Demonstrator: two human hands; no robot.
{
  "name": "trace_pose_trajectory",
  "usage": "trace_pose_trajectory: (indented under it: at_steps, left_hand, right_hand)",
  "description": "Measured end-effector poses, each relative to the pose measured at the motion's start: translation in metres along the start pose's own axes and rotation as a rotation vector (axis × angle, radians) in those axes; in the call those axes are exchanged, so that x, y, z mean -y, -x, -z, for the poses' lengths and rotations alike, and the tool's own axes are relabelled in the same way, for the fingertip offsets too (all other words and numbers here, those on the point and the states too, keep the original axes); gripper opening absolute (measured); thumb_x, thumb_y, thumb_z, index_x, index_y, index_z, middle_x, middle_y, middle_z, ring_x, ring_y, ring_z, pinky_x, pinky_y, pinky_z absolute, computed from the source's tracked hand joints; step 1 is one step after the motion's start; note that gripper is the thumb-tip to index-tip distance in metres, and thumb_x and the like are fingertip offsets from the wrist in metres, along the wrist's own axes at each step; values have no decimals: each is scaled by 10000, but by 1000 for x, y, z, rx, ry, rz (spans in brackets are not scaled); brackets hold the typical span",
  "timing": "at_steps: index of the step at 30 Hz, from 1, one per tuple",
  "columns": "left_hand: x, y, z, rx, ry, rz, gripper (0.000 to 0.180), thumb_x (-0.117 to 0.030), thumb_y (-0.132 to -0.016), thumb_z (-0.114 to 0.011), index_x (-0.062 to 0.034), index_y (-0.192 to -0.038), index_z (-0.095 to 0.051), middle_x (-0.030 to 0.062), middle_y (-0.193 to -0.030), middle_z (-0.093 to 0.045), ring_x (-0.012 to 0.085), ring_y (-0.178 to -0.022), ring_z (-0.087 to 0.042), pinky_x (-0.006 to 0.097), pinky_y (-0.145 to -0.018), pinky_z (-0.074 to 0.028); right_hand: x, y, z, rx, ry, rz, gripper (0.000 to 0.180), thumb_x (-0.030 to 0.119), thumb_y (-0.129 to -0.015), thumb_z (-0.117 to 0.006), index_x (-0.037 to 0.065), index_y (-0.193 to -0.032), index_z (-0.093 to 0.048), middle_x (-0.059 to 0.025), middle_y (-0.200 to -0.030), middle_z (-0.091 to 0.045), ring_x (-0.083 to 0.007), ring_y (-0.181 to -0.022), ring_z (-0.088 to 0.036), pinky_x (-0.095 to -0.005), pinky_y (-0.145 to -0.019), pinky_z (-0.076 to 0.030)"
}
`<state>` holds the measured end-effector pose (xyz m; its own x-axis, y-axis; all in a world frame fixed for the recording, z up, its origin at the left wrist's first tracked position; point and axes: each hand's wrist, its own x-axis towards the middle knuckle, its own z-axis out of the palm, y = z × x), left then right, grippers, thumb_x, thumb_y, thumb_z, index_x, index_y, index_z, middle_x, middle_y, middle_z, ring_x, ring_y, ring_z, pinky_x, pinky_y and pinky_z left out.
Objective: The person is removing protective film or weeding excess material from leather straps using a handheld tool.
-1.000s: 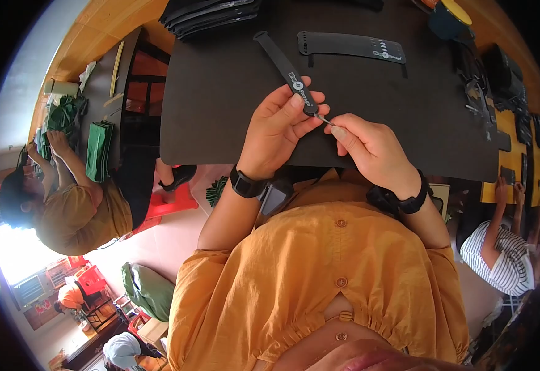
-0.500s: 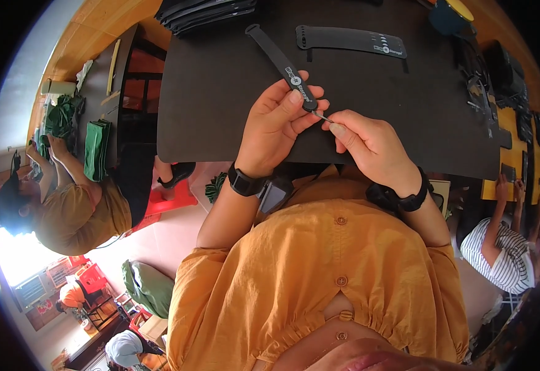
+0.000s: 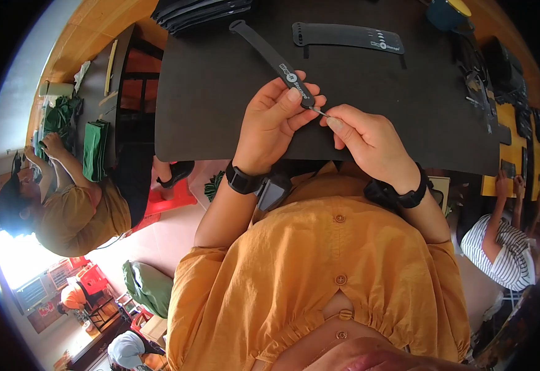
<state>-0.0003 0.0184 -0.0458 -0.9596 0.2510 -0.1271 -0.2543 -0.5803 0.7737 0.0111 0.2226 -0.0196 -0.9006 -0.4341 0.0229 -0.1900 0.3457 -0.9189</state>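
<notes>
One strap (image 3: 270, 57), gripped by the left hand (image 3: 265, 127), leans farther left; the right hand (image 3: 370, 137) pinches a probable rod (image 3: 320, 112).

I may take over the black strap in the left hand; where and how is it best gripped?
Probably by the far stretch of the strap, pinched at its long edges from the far left. It juts slim and uncovered there, while the left hand holds the near end and the right hand a thin metal piece at that end.

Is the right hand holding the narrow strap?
No, the left hand holds the narrow strap; the right hand pinches a thin rod.
</notes>
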Motion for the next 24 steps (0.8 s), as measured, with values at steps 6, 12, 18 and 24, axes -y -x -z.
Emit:
trace_pose_trajectory:
  at_steps: [6, 12, 18, 24]
  left_hand:
    - [3, -1, 1, -6, 17, -24, 308, -135, -1003, -560, -4, -1279, -514, 159, -1198, -639, 273, -1117, -652, 328, -923, -577]
    - [4, -1, -5, -62, -17, -47, 285, -121, -992, -578, -12, -1251, -528, 161, -1188, -644, 282, -1123, -650, 335, -916, -576]
    - [8, -1, -7, -103, -12, -93, 253, -123, -989, -587, -16, -1214, -544, 158, -1169, -646, 277, -1101, -657, 332, -911, -577]
    - [9, 0, -6, -125, 54, -99, 219, -75, -974, -594, 3, -1174, -551, 159, -1127, -656, 261, -1037, -675, 337, -900, -582]
  right_hand:
    - [0, 0, -1, -32, 73, -15, 154, 222, -984, -554, 89, -980, -633, -85, -680, -632, -247, -630, -649, -355, -588, -489]
    - [-4, 0, -10, -118, 124, 19, 130, 212, -977, -566, 92, -955, -610, -111, -665, -602, -317, -610, -613, -391, -550, -470]
    - [-4, -1, -16, -159, 135, 57, 123, 205, -982, -562, 88, -957, -591, -134, -678, -598, -347, -625, -611, -418, -546, -467]
    - [4, -5, -15, -244, 83, 110, 141, 209, -990, -560, 73, -976, -592, -144, -710, -616, -331, -641, -632, -400, -563, -484]
